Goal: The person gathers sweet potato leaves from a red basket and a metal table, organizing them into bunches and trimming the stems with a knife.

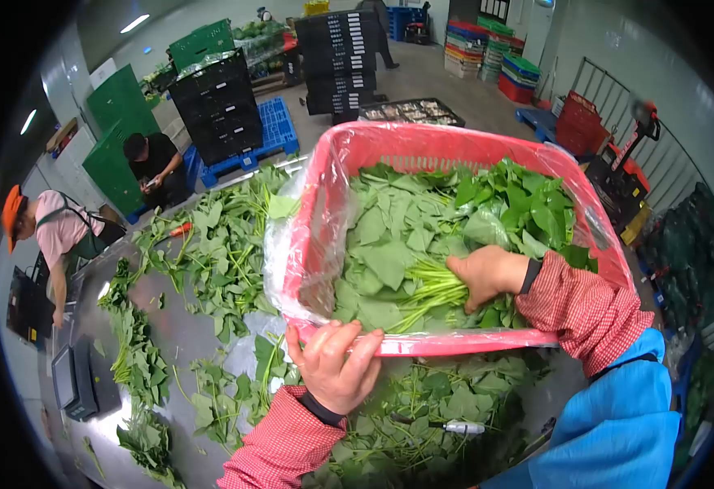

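Note:
A pink plastic basket (463, 342) lined with clear film stands tilted toward me on the table. Bunches of leafy greens (389, 220) fill its inside, their leaves lying flat. My right hand (487, 277) reaches in over the near right rim, closed around the pale stems (434, 285) of one bunch. At the near left corner my left hand (336, 363) has its fingers hooked over the basket's rim. Below the basket, more loose greens (446, 399) lie on the table, with a white-handled tool (463, 427) among them.
Piles of greens (218, 244) spread over the metal table (177, 359) to the left. A small black device (74, 381) sits at the table's left side. Two people (63, 228) are beyond the table. Black crates (340, 65) and a pallet jack (621, 163) stand behind.

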A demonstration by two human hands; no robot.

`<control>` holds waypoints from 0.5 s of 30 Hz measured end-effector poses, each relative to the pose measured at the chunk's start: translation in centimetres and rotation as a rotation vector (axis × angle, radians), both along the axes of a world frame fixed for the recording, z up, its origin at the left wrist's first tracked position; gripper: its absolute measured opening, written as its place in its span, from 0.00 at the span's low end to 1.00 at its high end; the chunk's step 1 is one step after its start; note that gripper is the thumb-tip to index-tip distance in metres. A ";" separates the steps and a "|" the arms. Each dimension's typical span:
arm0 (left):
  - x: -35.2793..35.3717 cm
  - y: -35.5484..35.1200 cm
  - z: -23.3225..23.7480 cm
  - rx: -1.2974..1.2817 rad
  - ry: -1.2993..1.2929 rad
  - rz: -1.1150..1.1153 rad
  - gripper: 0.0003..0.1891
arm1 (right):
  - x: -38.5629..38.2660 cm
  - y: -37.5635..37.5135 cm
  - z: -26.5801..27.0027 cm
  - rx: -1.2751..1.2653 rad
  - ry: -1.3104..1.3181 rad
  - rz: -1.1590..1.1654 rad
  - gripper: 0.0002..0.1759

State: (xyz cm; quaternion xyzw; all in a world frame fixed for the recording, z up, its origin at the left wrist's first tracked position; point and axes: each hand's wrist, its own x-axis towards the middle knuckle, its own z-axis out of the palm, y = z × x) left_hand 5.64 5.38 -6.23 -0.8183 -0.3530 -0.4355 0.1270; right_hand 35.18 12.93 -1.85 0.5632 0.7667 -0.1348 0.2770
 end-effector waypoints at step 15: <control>0.2 -0.4 0.0 -0.016 -0.020 0.016 0.27 | 4.4 3.0 0.5 0.638 0.735 -0.337 0.28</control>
